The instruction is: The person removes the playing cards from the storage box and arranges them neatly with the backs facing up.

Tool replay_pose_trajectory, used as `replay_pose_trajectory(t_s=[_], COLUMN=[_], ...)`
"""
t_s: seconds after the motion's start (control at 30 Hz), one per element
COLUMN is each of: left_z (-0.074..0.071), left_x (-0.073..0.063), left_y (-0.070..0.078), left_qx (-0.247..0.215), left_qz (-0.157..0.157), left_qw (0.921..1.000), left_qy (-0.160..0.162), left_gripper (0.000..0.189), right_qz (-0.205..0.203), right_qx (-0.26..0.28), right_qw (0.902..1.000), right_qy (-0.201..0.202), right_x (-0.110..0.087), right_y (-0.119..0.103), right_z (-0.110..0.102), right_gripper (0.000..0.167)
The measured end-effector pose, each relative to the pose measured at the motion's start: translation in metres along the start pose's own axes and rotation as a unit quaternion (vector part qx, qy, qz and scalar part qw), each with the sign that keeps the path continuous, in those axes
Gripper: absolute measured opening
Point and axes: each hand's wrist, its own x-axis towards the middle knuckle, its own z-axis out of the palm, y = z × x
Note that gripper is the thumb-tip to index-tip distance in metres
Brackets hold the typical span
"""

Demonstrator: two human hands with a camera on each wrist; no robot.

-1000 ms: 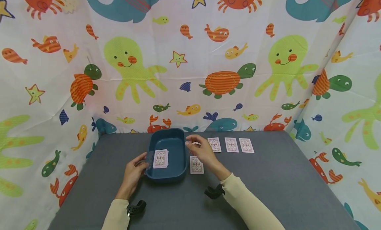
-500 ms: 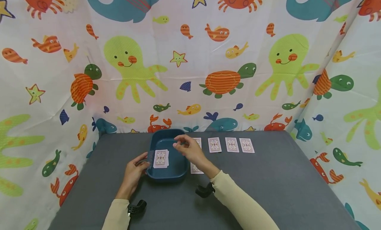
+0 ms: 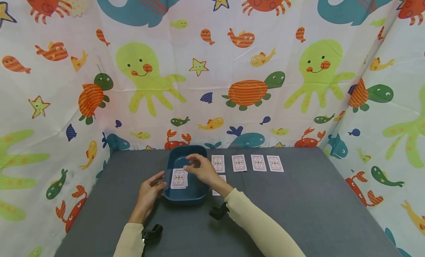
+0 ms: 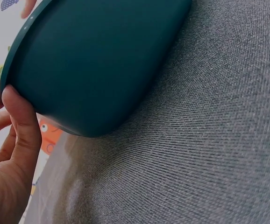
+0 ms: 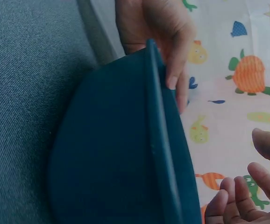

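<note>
My left hand point(image 3: 148, 194) grips the left rim of a deep blue plastic tub point(image 3: 196, 201), thumb against the outer wall point(image 4: 79, 70) in the left wrist view. A small stack of playing cards point(image 3: 178, 178), patterned backs up, lies inside at the tub's left. Over the tub hovers my right hand point(image 3: 204, 171), just right of the stack, its fingers loosely bent. In the right wrist view the thumb point(image 5: 268, 145) and fingers point(image 5: 238, 200) stand apart with nothing between them, above the tub's rim.
Right of the tub, several face-down cards point(image 3: 258, 163) lie in a row along the table's back. Another card point(image 3: 219, 178) lies nearer, partly hidden by my right wrist. A grey cloth covers the table point(image 3: 299, 205); a sea-animal curtain point(image 3: 212, 102) hangs behind it.
My right hand has moved left from beside the tub to over its inside, uncovering the leftmost card of the back row. The left hand and the tub have stayed put.
</note>
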Motion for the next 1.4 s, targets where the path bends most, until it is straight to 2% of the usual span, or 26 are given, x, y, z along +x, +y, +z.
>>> replay_pose_trajectory(t_s=[0.2, 0.33, 0.77, 0.97, 1.4], left_z=[0.000, 0.000, 0.000, 0.001, -0.001], left_x=[0.000, 0.001, 0.000, -0.001, 0.001], left_y=[0.000, -0.001, -0.001, 0.000, -0.003], left_qx=[0.001, -0.002, 0.005, 0.000, -0.009], left_qz=[-0.007, -0.010, -0.014, -0.005, -0.007], left_qw=[1.0000, 0.9999, 0.9999, 1.0000, 0.9999], left_qy=[0.000, -0.003, -0.001, -0.006, -0.011], left_gripper=[0.050, 0.050, 0.047, 0.049, 0.050], right_qz=[0.005, 0.012, 0.060, 0.079, 0.112], right_qx=[-0.043, -0.050, -0.108, -0.112, -0.137], right_qw=[0.9991, 0.9986, 0.9922, 0.9904, 0.9831], right_qy=[-0.004, -0.013, -0.018, -0.012, -0.045], right_x=[0.011, 0.018, 0.032, 0.038, 0.042], right_y=[0.004, 0.006, 0.019, 0.026, 0.033], right_z=[0.013, 0.019, 0.039, 0.041, 0.044], right_gripper=[0.044, 0.050, 0.064, 0.070, 0.072])
